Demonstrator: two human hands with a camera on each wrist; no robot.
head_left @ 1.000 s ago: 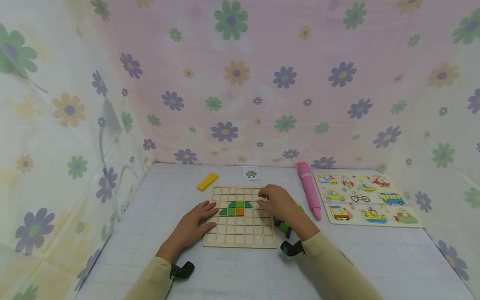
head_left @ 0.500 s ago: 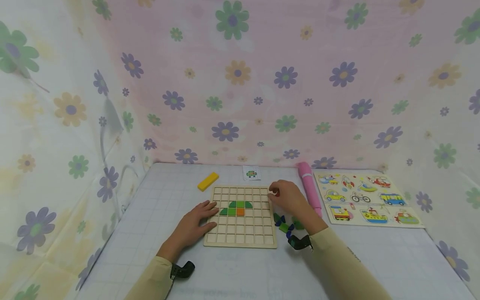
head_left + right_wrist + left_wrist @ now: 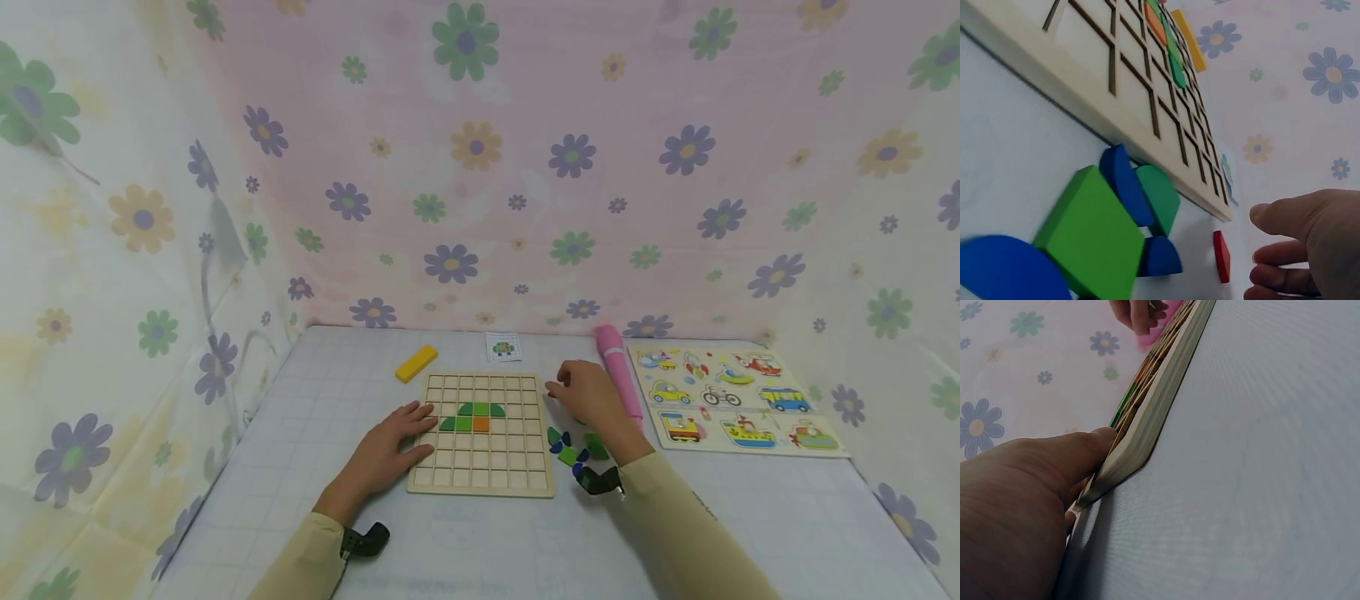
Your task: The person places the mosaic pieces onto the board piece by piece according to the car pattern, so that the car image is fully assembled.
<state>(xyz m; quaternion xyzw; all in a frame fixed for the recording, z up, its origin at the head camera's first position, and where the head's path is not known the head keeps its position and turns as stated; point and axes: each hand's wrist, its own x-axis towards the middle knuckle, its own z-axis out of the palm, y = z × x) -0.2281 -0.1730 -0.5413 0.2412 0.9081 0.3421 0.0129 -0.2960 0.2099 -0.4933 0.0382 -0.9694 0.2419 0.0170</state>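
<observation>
The left hand (image 3: 386, 442) is not grasping; its relaxed fingers touch the left edge of the grid board (image 3: 480, 458), which lies on the counter (image 3: 465, 550) and carries 1 orange square (image 3: 481, 424). The right hand (image 3: 588, 396), released and loosely bent, is near 1 red piece (image 3: 1221, 256) beside the board.

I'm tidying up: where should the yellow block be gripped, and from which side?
Likely best at its middle, pinched across the long sides from above: the yellow block is narrow and lies flat, apart from the board. The left hand is nearer.
</observation>
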